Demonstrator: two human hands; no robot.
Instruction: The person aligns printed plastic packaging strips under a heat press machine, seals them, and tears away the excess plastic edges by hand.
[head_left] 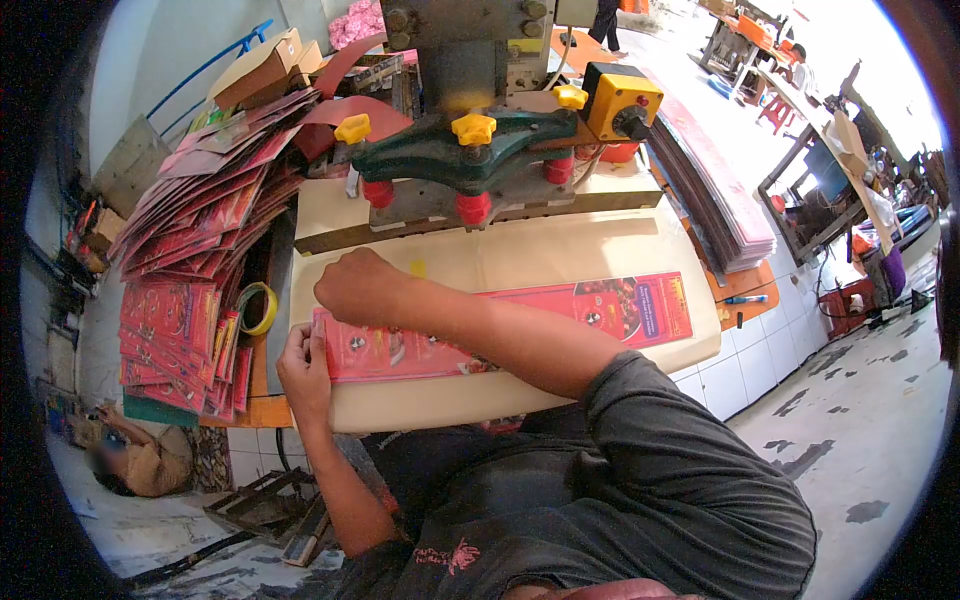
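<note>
A long red printed sheet (655,305) with food pictures lies flat on the cream-coloured bed (560,240) of a press machine. My left hand (305,362) is at the sheet's left end, fingers bent and thumb along the edge, pinching it. Just above, my right hand (355,285) is closed in a fist over the sheet's upper left corner; whatever its fingers hold is hidden. My right forearm crosses the sheet and covers part of its middle. Behind both hands stands the green press head (465,150) with yellow knobs and red feet.
Piled red printed sheets (205,220) lean at the left, with smaller cut pieces (165,330) below and a yellow tape roll (258,308) beside them. A yellow control box (620,102) sits right of the press. More stacked sheets (715,190) lie farther right. A person (150,455) is at lower left.
</note>
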